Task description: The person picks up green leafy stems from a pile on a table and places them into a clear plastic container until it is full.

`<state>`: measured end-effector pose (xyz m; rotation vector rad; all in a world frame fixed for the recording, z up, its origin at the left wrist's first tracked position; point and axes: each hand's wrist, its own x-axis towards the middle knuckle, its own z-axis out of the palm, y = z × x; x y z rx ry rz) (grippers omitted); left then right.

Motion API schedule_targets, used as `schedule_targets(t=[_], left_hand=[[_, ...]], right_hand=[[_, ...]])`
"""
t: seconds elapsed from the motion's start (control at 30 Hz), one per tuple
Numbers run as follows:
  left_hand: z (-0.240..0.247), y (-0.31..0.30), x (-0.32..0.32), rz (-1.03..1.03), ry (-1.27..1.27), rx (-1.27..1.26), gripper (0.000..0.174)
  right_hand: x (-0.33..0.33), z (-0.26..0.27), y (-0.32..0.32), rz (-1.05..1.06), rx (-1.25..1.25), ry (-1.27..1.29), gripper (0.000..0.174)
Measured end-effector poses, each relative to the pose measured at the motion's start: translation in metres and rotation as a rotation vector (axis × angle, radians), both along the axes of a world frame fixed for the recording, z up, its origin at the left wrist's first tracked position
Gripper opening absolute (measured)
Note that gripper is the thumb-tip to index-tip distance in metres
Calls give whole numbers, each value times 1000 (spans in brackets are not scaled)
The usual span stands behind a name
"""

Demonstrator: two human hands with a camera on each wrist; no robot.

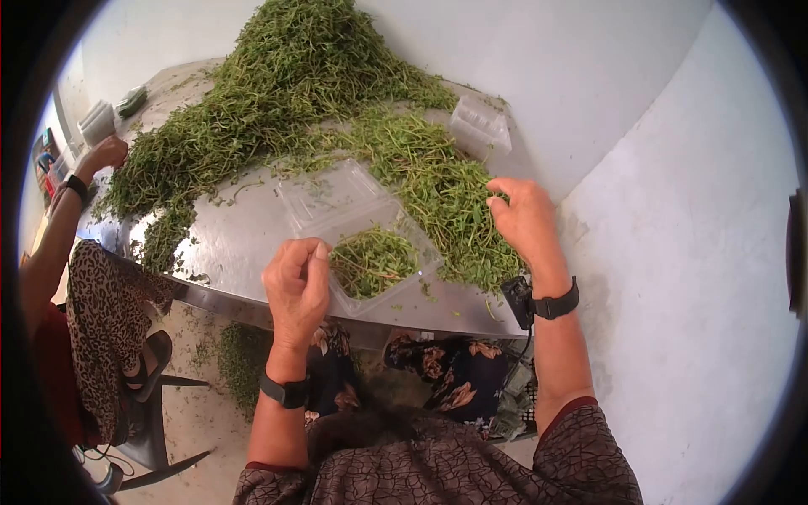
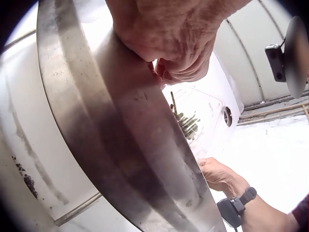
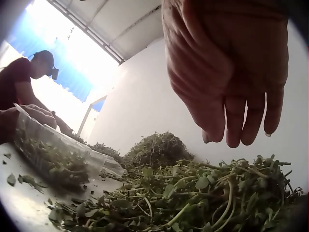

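Note:
A clear plastic clamshell box point(image 1: 383, 300) lies lid-up on the metal table, its base partly filled with green leafy stems point(image 1: 370, 259). My left hand point(image 1: 296, 290) grips the near left rim of this box, fingers curled and thumb on top. To the right, my right hand point(image 1: 528, 225) hovers over a loose heap of picked greens point(image 1: 446, 189). Its fingers hang down loosely and hold nothing; in the right wrist view the fingertips point(image 3: 233, 140) are just above the greens point(image 3: 193, 198). The left fingertips are mostly hidden in the left wrist view.
A tall mound of greens point(image 1: 295, 67) covers the back of the table point(image 1: 231, 244). Stacked clear boxes point(image 1: 480, 126) stand at the back right, beside the white wall point(image 1: 673, 252). On the left, another person's hand point(image 1: 108, 153) reaches to the mound, near more stacked boxes point(image 1: 98, 122).

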<state>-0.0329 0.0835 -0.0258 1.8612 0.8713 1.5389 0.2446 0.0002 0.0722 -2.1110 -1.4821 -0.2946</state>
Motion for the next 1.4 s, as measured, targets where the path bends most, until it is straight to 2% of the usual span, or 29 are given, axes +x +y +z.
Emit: schedule_targets(t=[0.1, 0.23, 0.43, 0.53, 0.6, 0.63, 0.7, 0.73, 0.8, 0.83, 0.9, 0.93, 1.0, 1.1, 1.23, 1.4], left_hand=[[1, -1, -1, -4, 9, -10, 12], [3, -2, -1, -12, 5, -19, 12], [2, -1, -1, -4, 22, -2, 11], [3, -2, -2, -1, 26, -12, 11], [4, -2, -1, -5, 17, -14, 11], [4, -2, -1, -11, 8, -14, 10], [4, -2, -1, -9, 13, -12, 10], [4, -2, -1, -7, 18, -11, 10], [3, -2, -1, -6, 14, -7, 10], [3, -2, -1, -4, 10, -3, 10], [4, -2, -1, -5, 13, -10, 10], [4, -3, -1, -7, 15, -16, 11], [4, -2, -1, -7, 13, -23, 11], [4, -3, -1, -4, 14, -29, 11], [4, -2, 0, 1, 18, -21, 10], [4, -3, 0, -1, 9, -14, 10]], right_hand=[[10, -15, 11, 48, 38, -120, 20], [19, -24, 22, 70, -5, -157, 20], [18, -18, 26, -28, -139, -241, 12], [20, -14, 22, -16, -126, -187, 10], [22, -17, 18, 121, 195, -72, 10], [22, -18, 17, 121, 195, -72, 10], [22, -20, 15, 110, 407, 7, 10], [22, -19, 14, 110, 407, 7, 10], [21, -15, 9, 46, 416, 215, 11], [20, -12, 6, 48, 414, 217, 11], [16, -4, 1, -66, 322, 376, 12], [17, -3, 1, -63, 319, 379, 12], [17, -3, 2, 62, 468, 455, 13], [3, 9, 0, 140, 524, 530, 12], [-24, 22, -3, 214, 492, 596, 13], [-53, 24, 0, 410, 387, 701, 13]])
